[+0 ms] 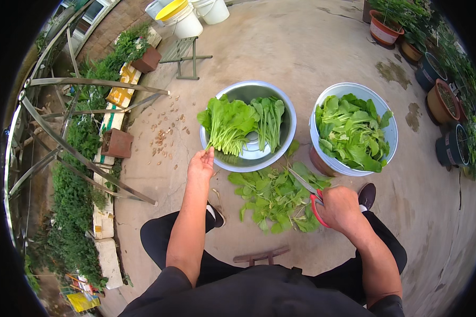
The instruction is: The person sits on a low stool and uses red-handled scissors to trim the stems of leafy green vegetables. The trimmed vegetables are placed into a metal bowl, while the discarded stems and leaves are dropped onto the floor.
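With my left hand [201, 164] I pinch the stem end of a leafy green at the near left rim of a metal basin [289, 130]. Inside the basin lie a broad bunch of light green leafy vegetables [230, 123] and a smaller, darker bunch [270, 121], stems towards me. My right hand [339, 206] is closed around the red handles of scissors [306, 184], whose blades point up and left over a pile of loose greens [277, 200] on the ground. To the right, a bucket [392, 136] is filled with leafy greens [353, 134].
Peanuts [162, 136] lie scattered on the concrete left of the basin. A folding stool [186, 57] and white buckets [182, 23] stand beyond. Metal tubing [91, 160] juts in from the left, by planter boxes. Potted plants [386, 29] line the right side.
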Tool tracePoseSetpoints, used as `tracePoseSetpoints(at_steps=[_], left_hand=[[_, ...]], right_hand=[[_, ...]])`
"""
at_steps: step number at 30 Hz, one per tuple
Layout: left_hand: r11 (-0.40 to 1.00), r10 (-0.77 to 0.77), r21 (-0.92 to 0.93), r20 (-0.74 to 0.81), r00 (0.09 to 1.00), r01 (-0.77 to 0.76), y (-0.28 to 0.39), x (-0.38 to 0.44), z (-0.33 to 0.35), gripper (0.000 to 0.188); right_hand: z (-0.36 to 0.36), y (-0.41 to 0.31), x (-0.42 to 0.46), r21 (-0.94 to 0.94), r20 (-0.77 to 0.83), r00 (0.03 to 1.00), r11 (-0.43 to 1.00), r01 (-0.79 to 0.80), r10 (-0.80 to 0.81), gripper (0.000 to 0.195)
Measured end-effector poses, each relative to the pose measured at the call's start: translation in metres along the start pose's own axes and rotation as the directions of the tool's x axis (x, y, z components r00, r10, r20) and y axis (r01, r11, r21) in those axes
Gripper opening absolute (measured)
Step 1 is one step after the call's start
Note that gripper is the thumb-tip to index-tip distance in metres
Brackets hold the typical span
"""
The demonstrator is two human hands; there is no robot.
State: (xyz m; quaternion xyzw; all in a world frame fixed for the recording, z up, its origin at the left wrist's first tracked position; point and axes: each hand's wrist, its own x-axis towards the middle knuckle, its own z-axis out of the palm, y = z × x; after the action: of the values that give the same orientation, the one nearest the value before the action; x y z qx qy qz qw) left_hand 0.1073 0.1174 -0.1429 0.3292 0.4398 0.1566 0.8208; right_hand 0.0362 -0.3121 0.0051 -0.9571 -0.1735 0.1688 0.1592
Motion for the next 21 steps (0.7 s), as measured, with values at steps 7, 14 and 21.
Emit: tracePoseSetpoints(at_steps=[7, 14, 21], left_hand=[[0.992, 0.052, 0.122, -0.051, 0.997, -0.045, 0.015, 0.127, 0.011, 0.03], [0.953, -0.091, 0.259, -0.252, 0.963, 0.158, -0.041, 0.083, -0.021, 0.044], [0.948, -0.254, 0.183, -0.064, 0.965, 0.262, -0.099, -0.037, -0.008, 0.04]], right_hand=[[0.025, -0.009, 0.018, -0.015, 0.064, 0.998, 1.0, 0.02, -0.019, 0.032], [0.025, -0.017, 0.021, -0.004, 0.032, 0.999, 1.0, -0.007, 0.007, 0.031], [0.011, -0.009, 0.017, 0.23, -0.148, 0.989, 0.973, 0.027, 0.008, 0.039]])
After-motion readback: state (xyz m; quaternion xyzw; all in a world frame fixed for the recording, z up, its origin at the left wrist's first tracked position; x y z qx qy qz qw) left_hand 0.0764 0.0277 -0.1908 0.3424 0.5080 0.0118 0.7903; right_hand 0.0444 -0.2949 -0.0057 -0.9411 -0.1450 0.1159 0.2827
